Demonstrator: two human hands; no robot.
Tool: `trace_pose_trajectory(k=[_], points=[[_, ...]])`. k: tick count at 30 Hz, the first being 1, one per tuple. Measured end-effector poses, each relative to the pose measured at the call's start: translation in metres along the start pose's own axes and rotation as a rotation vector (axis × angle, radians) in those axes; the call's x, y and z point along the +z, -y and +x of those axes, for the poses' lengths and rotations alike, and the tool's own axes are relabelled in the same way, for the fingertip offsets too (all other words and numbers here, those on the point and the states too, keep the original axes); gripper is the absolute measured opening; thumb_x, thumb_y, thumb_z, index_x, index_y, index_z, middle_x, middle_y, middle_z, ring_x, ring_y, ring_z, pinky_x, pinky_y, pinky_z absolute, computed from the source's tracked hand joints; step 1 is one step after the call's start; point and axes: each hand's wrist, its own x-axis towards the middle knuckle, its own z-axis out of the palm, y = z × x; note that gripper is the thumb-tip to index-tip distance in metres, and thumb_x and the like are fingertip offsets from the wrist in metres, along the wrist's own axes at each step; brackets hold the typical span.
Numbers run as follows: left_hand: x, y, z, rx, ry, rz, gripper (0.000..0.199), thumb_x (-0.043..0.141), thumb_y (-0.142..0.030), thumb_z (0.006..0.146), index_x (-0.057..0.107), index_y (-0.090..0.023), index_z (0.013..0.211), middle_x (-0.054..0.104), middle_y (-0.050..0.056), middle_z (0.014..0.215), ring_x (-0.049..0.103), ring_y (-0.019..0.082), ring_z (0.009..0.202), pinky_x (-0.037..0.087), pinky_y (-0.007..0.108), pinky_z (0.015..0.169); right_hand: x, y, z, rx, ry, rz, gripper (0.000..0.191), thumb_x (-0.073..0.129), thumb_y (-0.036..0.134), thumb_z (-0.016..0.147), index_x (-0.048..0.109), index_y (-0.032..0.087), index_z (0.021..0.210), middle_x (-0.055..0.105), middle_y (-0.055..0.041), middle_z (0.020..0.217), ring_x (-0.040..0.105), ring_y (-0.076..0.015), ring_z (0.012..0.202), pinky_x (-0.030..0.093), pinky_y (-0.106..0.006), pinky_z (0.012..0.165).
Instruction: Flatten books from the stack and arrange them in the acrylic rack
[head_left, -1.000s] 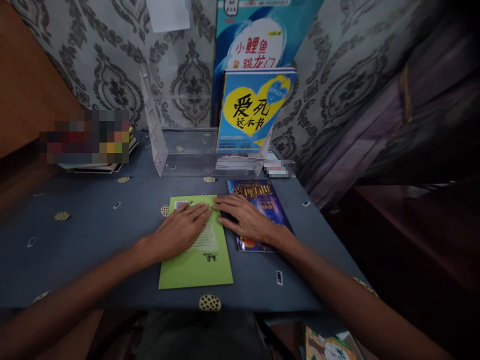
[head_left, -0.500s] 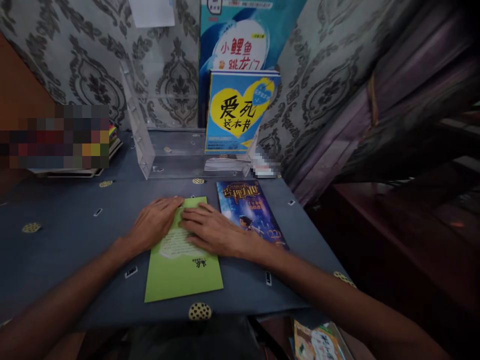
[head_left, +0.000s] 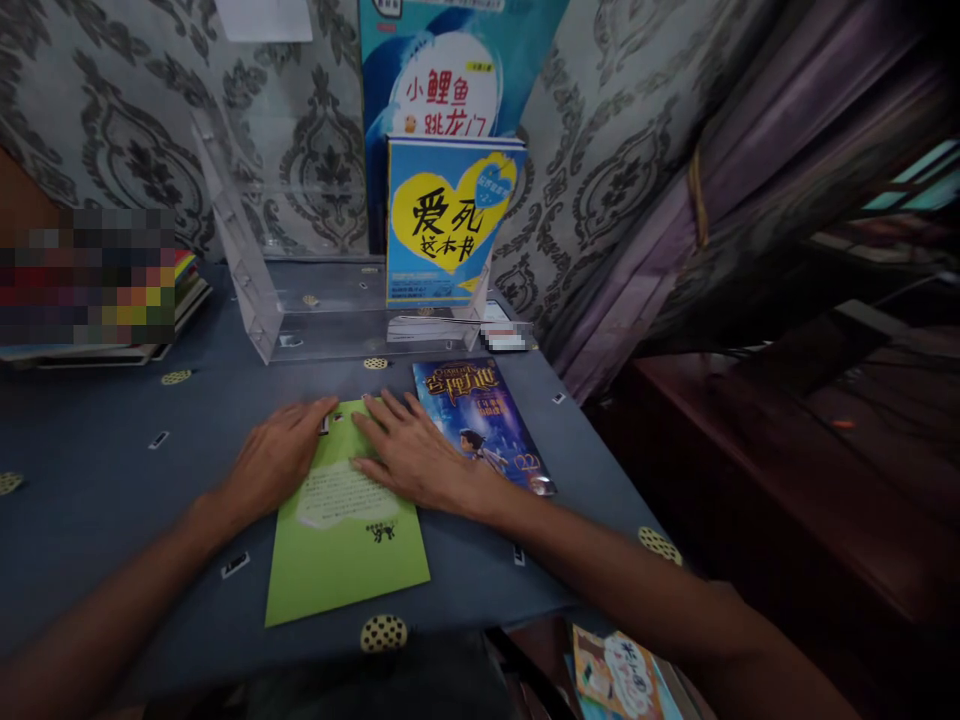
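A thin green book (head_left: 349, 560) lies flat on the dark blue patterned cloth, its printed text upside down to me. My left hand (head_left: 289, 450) rests along its upper left edge, fingers extended and holding nothing. Across its upper right side lies my right hand (head_left: 412, 450), palm down with the fingers spread. Just right of that hand is a blue-purple book (head_left: 491, 425) marked 22, its lower left part covered by the hand and forearm.
Behind the books stands a clear acrylic rack (head_left: 259, 300) holding a blue book with a yellow heart (head_left: 442, 225). A larger teal book (head_left: 450, 60) is behind it. Stacked books (head_left: 112, 310) sit at the left. More books (head_left: 622, 675) lie below the table's front edge.
The view has shifted, so the things appear further left. My hands have moved slightly apart at the top of the green book, and the right fingers are more spread.
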Motion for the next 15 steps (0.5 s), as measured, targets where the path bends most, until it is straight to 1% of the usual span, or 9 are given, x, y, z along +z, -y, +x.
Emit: trace_pose_trajectory(k=[2, 5, 8, 11, 15], points=[[-0.001, -0.001, 0.000, -0.019, 0.020, 0.014, 0.042, 0.032, -0.021, 0.098, 0.058, -0.017, 0.130, 0.072, 0.013, 0.112, 0.069, 0.028, 0.101, 0.056, 0.042, 0.085, -0.001, -0.001, -0.003, 0.029, -0.008, -0.025, 0.054, 0.046, 0.048, 0.102, 0.049, 0.012, 0.142, 0.047, -0.0194, 0.153, 0.041, -0.0379, 0.144, 0.035, -0.058, 0.117], [-0.002, -0.001, 0.000, -0.020, 0.020, 0.024, 0.042, 0.032, -0.022, 0.098, 0.058, -0.018, 0.130, 0.072, 0.013, 0.112, 0.069, 0.028, 0.101, 0.056, 0.041, 0.084, 0.000, 0.000, -0.008, 0.058, -0.026, -0.036, 0.053, 0.046, 0.047, 0.102, 0.050, 0.013, 0.141, 0.049, -0.0204, 0.151, 0.046, -0.0365, 0.141, 0.035, -0.059, 0.117], [-0.002, -0.001, 0.000, 0.002, -0.004, 0.027, 0.040, 0.032, -0.024, 0.098, 0.059, -0.020, 0.128, 0.072, 0.012, 0.113, 0.069, 0.027, 0.100, 0.056, 0.039, 0.083, 0.001, 0.001, -0.010, 0.071, -0.024, -0.040, 0.054, 0.044, 0.047, 0.103, 0.049, 0.012, 0.143, 0.049, -0.0213, 0.150, 0.044, -0.0367, 0.142, 0.032, -0.060, 0.118], [-0.001, 0.000, 0.000, 0.040, -0.029, 0.027, 0.039, 0.031, -0.026, 0.100, 0.058, -0.018, 0.127, 0.073, 0.011, 0.111, 0.070, 0.026, 0.099, 0.056, 0.039, 0.084, 0.000, 0.002, -0.012, 0.083, -0.025, -0.049, 0.052, 0.043, 0.046, 0.103, 0.049, 0.013, 0.142, 0.050, -0.0205, 0.149, 0.043, -0.0369, 0.142, 0.032, -0.062, 0.118], [0.002, 0.001, -0.001, 0.088, -0.085, 0.029, 0.038, 0.031, -0.028, 0.102, 0.057, -0.017, 0.127, 0.073, 0.011, 0.113, 0.070, 0.026, 0.101, 0.057, 0.040, 0.087, -0.001, 0.005, -0.014, 0.078, -0.066, -0.065, 0.045, 0.044, 0.043, 0.103, 0.053, 0.015, 0.136, 0.054, -0.0193, 0.145, 0.043, -0.0339, 0.142, 0.033, -0.060, 0.118]])
